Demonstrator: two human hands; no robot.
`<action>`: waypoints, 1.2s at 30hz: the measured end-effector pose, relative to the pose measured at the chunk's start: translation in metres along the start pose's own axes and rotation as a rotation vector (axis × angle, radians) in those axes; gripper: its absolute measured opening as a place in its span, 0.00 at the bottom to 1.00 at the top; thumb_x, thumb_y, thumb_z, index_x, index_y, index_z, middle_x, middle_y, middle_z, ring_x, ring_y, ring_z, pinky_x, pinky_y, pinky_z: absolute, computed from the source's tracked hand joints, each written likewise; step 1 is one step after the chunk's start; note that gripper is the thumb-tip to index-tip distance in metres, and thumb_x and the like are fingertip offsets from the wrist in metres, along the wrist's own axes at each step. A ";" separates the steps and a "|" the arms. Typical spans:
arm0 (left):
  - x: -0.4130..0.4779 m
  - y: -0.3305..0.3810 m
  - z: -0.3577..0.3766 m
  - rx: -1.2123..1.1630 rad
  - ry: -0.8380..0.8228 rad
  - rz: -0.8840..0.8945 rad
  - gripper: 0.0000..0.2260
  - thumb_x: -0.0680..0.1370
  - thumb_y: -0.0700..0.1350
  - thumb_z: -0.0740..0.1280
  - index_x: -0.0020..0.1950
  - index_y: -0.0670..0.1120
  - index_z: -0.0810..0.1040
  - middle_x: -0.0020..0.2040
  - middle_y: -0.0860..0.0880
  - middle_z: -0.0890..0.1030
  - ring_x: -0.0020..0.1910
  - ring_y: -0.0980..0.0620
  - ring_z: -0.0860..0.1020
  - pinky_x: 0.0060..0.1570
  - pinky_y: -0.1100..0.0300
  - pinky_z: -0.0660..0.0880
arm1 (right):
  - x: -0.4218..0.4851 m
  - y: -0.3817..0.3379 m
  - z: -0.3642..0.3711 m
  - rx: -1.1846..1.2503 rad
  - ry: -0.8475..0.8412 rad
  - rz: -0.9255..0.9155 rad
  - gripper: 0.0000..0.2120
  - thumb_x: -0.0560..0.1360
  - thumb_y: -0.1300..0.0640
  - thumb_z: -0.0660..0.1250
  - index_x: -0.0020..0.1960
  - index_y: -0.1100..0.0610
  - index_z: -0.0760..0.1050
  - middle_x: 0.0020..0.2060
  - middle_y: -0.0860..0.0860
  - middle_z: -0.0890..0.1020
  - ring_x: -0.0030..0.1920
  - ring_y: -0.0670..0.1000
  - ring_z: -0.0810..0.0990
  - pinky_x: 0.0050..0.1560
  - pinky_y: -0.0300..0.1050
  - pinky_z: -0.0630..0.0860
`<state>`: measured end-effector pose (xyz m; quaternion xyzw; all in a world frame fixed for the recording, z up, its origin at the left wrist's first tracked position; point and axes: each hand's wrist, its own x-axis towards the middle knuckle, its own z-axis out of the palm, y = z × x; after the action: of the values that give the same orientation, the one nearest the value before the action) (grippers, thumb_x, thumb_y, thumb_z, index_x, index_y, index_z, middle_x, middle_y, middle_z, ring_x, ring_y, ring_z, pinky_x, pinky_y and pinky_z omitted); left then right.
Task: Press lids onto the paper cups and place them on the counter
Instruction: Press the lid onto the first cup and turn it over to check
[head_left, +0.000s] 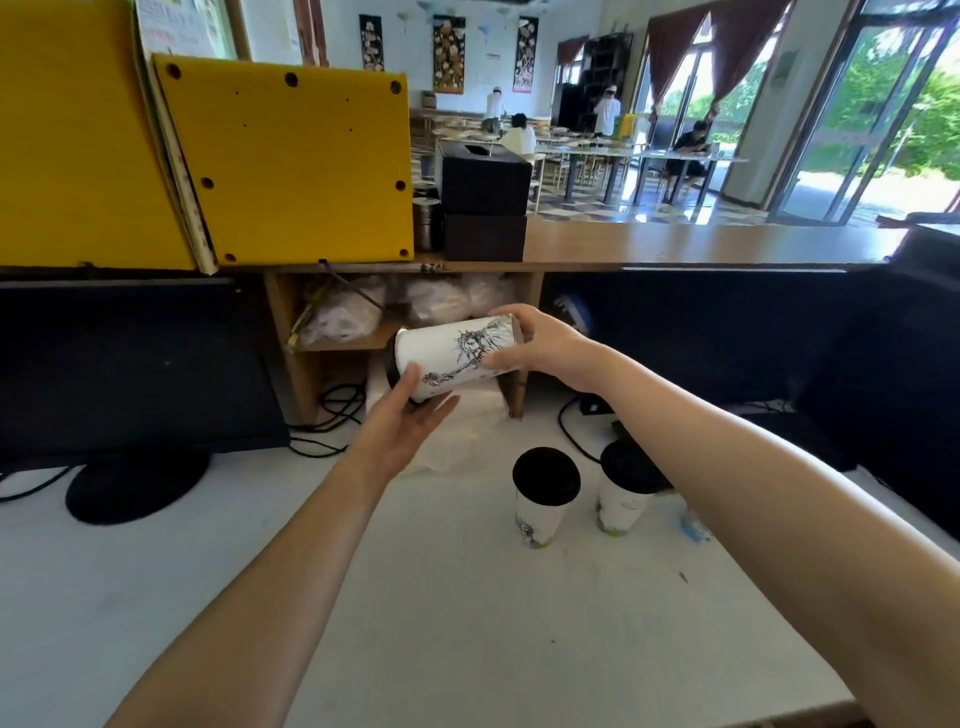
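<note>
A white paper cup (449, 358) with a black ink drawing lies on its side in the air above the white worktop (363, 597). Its black lid (390, 364) points left. My left hand (408, 421) presses against the lid end from below, thumb on the cup wall. My right hand (540, 348) grips the cup's base end. Two more white paper cups stand upright on the worktop below, each with a black lid: one in the middle (543, 496), one (626, 488) to its right, partly hidden by my right forearm.
A black monitor (130, 374) stands at the left. The brown wooden counter (701, 244) runs above, carrying yellow panels (291, 161) and black boxes (483, 208). Cables (332, 415) lie behind. A shelf with plastic bags (363, 312) sits under the counter. People sit at tables far back.
</note>
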<state>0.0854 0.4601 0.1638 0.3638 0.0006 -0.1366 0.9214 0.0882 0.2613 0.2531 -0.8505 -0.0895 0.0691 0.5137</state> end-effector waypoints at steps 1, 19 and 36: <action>0.001 0.005 -0.001 0.062 -0.010 0.010 0.17 0.74 0.47 0.66 0.59 0.40 0.75 0.60 0.41 0.77 0.59 0.44 0.76 0.51 0.51 0.80 | -0.001 0.003 0.000 -0.014 -0.007 0.004 0.37 0.65 0.58 0.77 0.69 0.56 0.65 0.60 0.54 0.77 0.60 0.54 0.77 0.61 0.50 0.76; -0.012 0.068 0.063 0.659 -0.016 0.446 0.27 0.68 0.41 0.75 0.64 0.43 0.71 0.58 0.47 0.79 0.58 0.51 0.77 0.52 0.58 0.78 | 0.005 0.002 0.060 -0.088 0.203 -0.099 0.33 0.63 0.54 0.79 0.62 0.56 0.67 0.54 0.51 0.78 0.53 0.51 0.77 0.47 0.42 0.77; -0.014 0.104 0.056 1.055 -0.223 0.190 0.25 0.71 0.41 0.73 0.66 0.47 0.72 0.59 0.51 0.80 0.58 0.54 0.78 0.51 0.61 0.77 | 0.013 -0.025 0.050 0.232 0.110 -0.138 0.35 0.65 0.64 0.77 0.68 0.58 0.66 0.59 0.54 0.79 0.57 0.52 0.79 0.54 0.46 0.80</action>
<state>0.0923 0.4989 0.2762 0.7585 -0.1984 -0.0723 0.6165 0.0884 0.3188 0.2521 -0.7797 -0.1110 -0.0034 0.6162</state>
